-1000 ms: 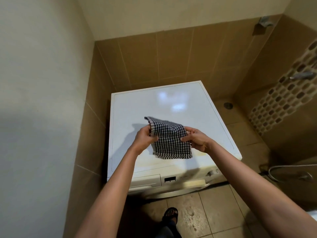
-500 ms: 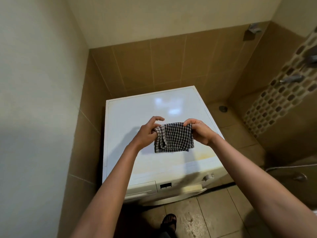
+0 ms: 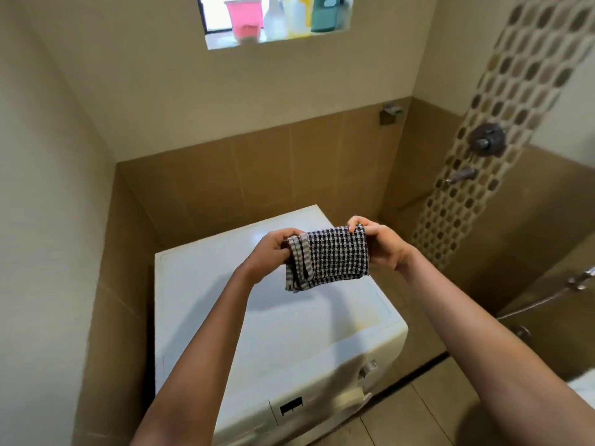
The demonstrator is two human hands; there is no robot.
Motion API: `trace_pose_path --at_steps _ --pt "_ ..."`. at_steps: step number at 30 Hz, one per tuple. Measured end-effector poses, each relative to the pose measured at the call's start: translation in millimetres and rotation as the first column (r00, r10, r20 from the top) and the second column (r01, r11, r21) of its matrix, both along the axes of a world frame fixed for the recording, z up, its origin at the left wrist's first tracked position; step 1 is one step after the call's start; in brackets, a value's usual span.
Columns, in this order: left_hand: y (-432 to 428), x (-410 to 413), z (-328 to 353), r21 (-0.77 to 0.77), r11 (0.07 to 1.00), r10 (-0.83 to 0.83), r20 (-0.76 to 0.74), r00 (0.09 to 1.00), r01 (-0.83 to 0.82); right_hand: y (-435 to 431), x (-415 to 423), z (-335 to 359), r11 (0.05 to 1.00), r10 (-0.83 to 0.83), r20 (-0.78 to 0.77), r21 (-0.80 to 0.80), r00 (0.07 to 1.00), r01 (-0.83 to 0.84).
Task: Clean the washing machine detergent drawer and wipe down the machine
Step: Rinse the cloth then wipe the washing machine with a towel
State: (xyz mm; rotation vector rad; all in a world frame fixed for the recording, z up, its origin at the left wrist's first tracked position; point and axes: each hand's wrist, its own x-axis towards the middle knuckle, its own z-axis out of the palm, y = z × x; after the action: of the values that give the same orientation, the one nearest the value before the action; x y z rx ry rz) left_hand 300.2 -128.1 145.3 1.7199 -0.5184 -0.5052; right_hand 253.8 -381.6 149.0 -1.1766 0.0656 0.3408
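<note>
both hands are raised above the washing machine (image 3: 257, 333), clear of its lid. the left hand (image 3: 272, 252) and the right hand (image 3: 381, 246) each pinch one upper end of a folded checked cloth (image 3: 335, 257), fingers curled round the fabric. the cloth hangs in the air between them and touches nothing else

handling, as judged: the cloth is light, soft and limp. it will sag or unfold wherever it is not held, so take it by the folded edge or bunch it into the palm for wiping

the detergent drawer (image 3: 248, 421) appears closed, at the front upper left of the machine, partly behind the left forearm

writing: none readable on the machine front or on the containers (image 3: 273, 20) on the window ledge; no brand can be made out
</note>
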Motion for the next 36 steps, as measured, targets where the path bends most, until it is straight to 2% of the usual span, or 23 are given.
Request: trace_pose_path --at_steps 5,10,14,18,21,25,29,33,36 --pt "-44 12 24 -0.177 0.965 -0.227 -0.188 0.955 0.195 -47 -18 28 0.973 -0.216 0.058 -0.067 0.975 0.219" --pt "-113 0 36 -0.386 0.896 -0.365 -0.359 0.859 0.219 -99 -56 48 0.9 -0.39 0.094 -0.171 0.916 0.401" --pt "-186 -25 36 -0.32 0.898 -0.399 -0.311 0.862 0.301 -141 -101 61 0.782 -0.575 0.099 -0.225 0.812 0.581" --pt "-245 -47 38 -0.307 0.902 -0.398 -0.324 0.858 0.303 -179 -142 68 0.673 -0.693 0.066 -0.295 0.718 0.678" --pt "-304 -74 46 -0.328 0.877 -0.458 -0.356 0.814 0.35 -217 -187 70 0.644 -0.748 0.001 -0.246 0.664 0.725" --pt "-380 -116 64 -0.343 0.846 -0.526 -0.418 0.74 0.408 -263 -250 67 0.655 -0.75 -0.091 -0.243 0.655 0.716" --pt "-457 -151 80 -0.321 0.822 -0.568 -0.402 0.718 0.47 -310 -305 77 0.65 -0.731 -0.018 -0.322 0.682 0.688" --pt "-534 -189 95 -0.278 0.8 -0.6 -0.381 0.703 0.532 -377 -350 114 0.528 -0.827 0.038 -0.289 0.56 0.799" --pt "-589 -219 112 -0.331 0.813 -0.583 -0.469 0.664 0.479 -426 -376 163 0.492 -0.821 0.133 -0.327 0.555 0.807"
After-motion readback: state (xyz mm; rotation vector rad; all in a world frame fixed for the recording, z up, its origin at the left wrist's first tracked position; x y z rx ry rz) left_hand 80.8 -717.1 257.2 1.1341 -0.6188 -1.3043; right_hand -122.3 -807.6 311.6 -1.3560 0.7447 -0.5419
